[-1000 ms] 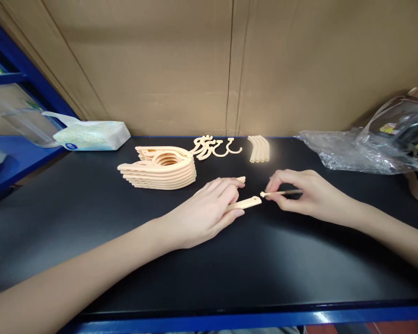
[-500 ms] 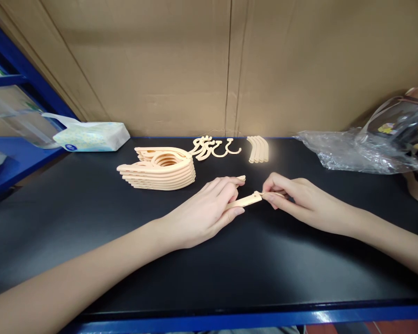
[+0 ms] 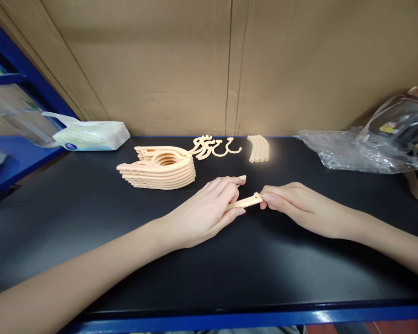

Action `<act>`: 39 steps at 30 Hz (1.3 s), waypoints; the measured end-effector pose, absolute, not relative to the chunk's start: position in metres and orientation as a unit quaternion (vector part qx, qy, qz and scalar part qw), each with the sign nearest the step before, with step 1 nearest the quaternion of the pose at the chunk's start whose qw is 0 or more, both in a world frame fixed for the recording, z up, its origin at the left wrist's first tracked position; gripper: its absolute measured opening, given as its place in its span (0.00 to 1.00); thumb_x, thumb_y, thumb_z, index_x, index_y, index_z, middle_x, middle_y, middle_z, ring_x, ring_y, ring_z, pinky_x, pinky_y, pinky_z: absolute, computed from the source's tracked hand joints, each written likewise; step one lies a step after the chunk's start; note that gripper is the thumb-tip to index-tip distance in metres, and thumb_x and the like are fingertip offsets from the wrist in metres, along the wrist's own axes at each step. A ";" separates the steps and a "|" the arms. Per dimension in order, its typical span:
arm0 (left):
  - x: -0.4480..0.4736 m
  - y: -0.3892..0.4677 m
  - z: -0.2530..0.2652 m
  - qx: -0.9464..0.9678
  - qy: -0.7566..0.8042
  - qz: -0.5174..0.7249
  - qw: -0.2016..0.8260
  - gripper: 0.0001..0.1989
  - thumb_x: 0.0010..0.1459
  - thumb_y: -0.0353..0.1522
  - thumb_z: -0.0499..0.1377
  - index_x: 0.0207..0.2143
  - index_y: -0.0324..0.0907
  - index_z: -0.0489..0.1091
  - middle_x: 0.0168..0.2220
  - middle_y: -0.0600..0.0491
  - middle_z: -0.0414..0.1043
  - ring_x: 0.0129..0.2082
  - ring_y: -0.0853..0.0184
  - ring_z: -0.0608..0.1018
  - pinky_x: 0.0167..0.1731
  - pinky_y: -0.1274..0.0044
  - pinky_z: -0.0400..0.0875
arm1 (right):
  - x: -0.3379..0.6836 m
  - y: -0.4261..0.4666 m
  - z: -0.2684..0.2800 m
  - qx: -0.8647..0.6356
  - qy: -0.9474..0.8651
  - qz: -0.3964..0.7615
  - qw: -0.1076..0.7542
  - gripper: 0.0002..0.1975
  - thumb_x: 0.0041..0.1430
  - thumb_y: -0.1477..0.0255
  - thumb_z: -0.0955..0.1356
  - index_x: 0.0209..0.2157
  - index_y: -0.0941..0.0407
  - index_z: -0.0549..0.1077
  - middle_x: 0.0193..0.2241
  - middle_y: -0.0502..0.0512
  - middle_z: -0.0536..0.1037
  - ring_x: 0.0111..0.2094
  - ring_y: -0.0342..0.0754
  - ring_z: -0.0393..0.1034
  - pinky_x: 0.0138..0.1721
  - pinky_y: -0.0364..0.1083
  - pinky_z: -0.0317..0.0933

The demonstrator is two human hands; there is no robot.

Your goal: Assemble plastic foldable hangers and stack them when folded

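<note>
My left hand [image 3: 209, 211] lies palm down, wrapped round a cream plastic folding hanger [image 3: 245, 202]. One narrow end of the hanger, with a small hole in it, sticks out past my thumb toward the right. A second end shows beyond my fingertips, and the rest is hidden under the hand. At the end with the hole, my right hand [image 3: 297, 206] is closed in a pinch, thumb on top. The fingers cover nearly all of the small cream plastic piece in them, so its shape cannot be made out.
Left of my hands stands a neat stack of cream folding hangers [image 3: 160, 174]. Behind lie several loose hooks [image 3: 218, 147] and a row of curved strips [image 3: 258, 148]. A tissue pack [image 3: 94, 135] sits back left, a clear plastic bag [image 3: 362, 150] back right. Cardboard [image 3: 153, 69] backs the black table [image 3: 230, 273].
My right hand has closed more tightly and its fingers have shifted slightly left, up against the hanger's end. The cream piece between them is now mostly covered. My left hand has not visibly moved.
</note>
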State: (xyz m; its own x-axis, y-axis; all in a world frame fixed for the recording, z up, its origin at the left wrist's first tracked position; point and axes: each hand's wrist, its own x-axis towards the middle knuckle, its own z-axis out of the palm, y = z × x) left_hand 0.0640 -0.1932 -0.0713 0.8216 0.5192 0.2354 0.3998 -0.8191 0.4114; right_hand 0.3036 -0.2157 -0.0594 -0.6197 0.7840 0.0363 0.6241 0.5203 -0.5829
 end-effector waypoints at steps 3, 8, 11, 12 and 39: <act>0.064 -0.193 -0.073 0.942 0.242 0.172 0.157 0.09 0.69 0.36 0.46 0.36 0.42 0.58 0.57 0.40 0.62 0.63 0.60 0.60 0.57 0.66 0.63 | 0.302 -0.216 -0.059 -0.407 -0.867 0.256 0.130 0.16 0.69 0.63 0.56 0.28 0.54 0.62 0.20 0.44 0.61 0.21 0.41 0.57 0.25 0.43 0.50; 0.063 -0.192 -0.075 0.958 0.209 0.156 0.118 0.12 0.69 0.34 0.45 0.37 0.39 0.65 0.59 0.41 0.61 0.64 0.58 0.58 0.60 0.64 0.59 | 0.302 -0.216 -0.067 -0.392 -0.896 0.163 0.131 0.16 0.70 0.62 0.55 0.28 0.53 0.58 0.20 0.44 0.59 0.19 0.41 0.53 0.22 0.43 0.46; 0.062 -0.192 -0.075 0.962 0.196 0.151 0.117 0.12 0.69 0.34 0.46 0.35 0.39 0.66 0.59 0.42 0.62 0.64 0.59 0.58 0.60 0.65 0.60 | 0.304 -0.217 -0.072 -0.371 -0.914 0.088 0.136 0.16 0.70 0.62 0.54 0.28 0.53 0.56 0.18 0.43 0.58 0.16 0.41 0.49 0.20 0.43 0.43; 0.062 -0.192 -0.075 0.962 0.195 0.151 0.118 0.12 0.69 0.34 0.47 0.35 0.39 0.66 0.59 0.42 0.62 0.64 0.59 0.58 0.60 0.65 0.60 | 0.305 -0.217 -0.073 -0.365 -0.918 0.065 0.139 0.16 0.70 0.63 0.54 0.28 0.52 0.56 0.18 0.43 0.57 0.16 0.41 0.48 0.19 0.43 0.42; 0.063 -0.190 -0.075 0.962 0.193 0.153 0.119 0.12 0.69 0.33 0.46 0.35 0.40 0.65 0.62 0.43 0.59 0.64 0.61 0.58 0.59 0.64 0.62 | 0.305 -0.217 -0.075 -0.361 -0.924 0.022 0.123 0.17 0.71 0.64 0.53 0.28 0.53 0.57 0.19 0.44 0.61 0.16 0.40 0.50 0.20 0.44 0.42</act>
